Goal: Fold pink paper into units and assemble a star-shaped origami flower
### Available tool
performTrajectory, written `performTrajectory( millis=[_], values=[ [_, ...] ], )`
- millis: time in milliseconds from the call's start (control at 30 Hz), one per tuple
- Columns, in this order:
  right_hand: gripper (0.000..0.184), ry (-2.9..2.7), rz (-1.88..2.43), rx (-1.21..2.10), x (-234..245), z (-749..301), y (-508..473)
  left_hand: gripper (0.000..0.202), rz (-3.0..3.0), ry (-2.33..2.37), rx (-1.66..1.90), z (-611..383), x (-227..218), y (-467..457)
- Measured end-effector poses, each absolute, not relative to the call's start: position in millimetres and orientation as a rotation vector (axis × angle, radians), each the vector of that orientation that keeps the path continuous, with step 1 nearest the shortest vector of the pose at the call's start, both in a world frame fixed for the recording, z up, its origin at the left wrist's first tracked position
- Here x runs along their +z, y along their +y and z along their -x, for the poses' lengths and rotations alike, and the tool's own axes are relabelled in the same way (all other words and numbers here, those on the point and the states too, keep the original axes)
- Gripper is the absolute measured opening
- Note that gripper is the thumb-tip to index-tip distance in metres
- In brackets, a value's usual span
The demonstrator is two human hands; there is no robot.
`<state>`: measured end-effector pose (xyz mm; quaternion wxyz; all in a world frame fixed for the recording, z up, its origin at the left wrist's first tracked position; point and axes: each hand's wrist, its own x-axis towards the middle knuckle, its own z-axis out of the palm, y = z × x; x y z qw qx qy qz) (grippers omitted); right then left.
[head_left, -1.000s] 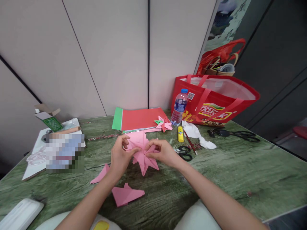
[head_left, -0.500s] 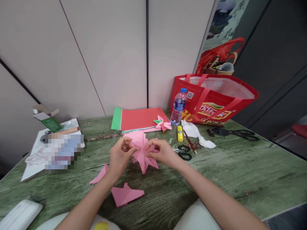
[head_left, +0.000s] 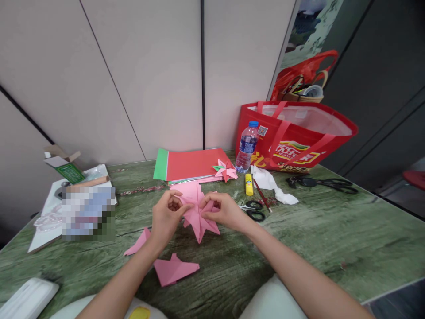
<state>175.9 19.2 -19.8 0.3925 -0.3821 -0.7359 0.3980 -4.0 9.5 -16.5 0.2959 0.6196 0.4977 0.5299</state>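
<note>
Between my two hands is a pink folded paper star (head_left: 200, 223), its points fanning out above the table. My left hand (head_left: 168, 210) pinches its left side between thumb and fingers. On the right side, my right hand (head_left: 223, 212) grips the paper in a similar pinch, and the fingers hide part of the folds. Two loose pink folded paper pieces lie nearer me: a larger folded piece (head_left: 175, 271) and a smaller folded piece (head_left: 139, 243) partly behind my left forearm. A finished-looking pink, red and green paper star (head_left: 226, 170) rests on the paper stack beyond.
Red and green paper sheets (head_left: 199, 164) lie by the wall. To the right are a water bottle (head_left: 247, 148), a yellow glue stick (head_left: 249, 184), a red pencil (head_left: 262, 197), scissors (head_left: 255, 215), tissue (head_left: 285, 197), dark shears (head_left: 335, 184) and a red bag (head_left: 299, 146).
Almost nothing differs. Both hands keep their pinch on the pink paper star, whose lower points sit very slightly lower; the view has shifted a little.
</note>
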Motion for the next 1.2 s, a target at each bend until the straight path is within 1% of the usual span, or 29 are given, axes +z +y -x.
performTrajectory(
  millis=[300,433,667,867,967,1100,1200],
  values=[
    [0.013,-1.832,0.975,1.004,-23.1,-175.0,21.6,0.018,-1.699,1.323,1.413,4.0,-15.1,7.2],
    [0.01,-1.821,1.002,0.971,-21.9,-176.5,22.9,0.015,-1.783,1.348,1.353,4.8,-13.4,6.6],
    [0.01,-1.855,1.015,0.936,-21.3,-179.9,24.0,0.01,-1.653,1.34,1.306,4.7,-9.6,8.1],
    [0.012,-1.845,1.006,0.978,-23.6,-181.3,25.7,0.015,-1.644,1.303,1.237,7.6,-6.6,12.5],
    [0.012,-1.851,0.981,0.996,-24.2,-182.4,25.8,0.012,-1.725,1.326,1.171,10.6,-7.8,13.2],
    [0.012,-1.865,0.96,1.027,-25.2,-183.0,25.7,0.007,-1.981,1.358,1.091,13.2,-9.1,13.0],
    [0.013,-1.878,0.966,1.039,-24.7,-182.2,25.1,0.006,-2.149,1.371,1.074,13.9,-9.4,13.2]
  ],
)
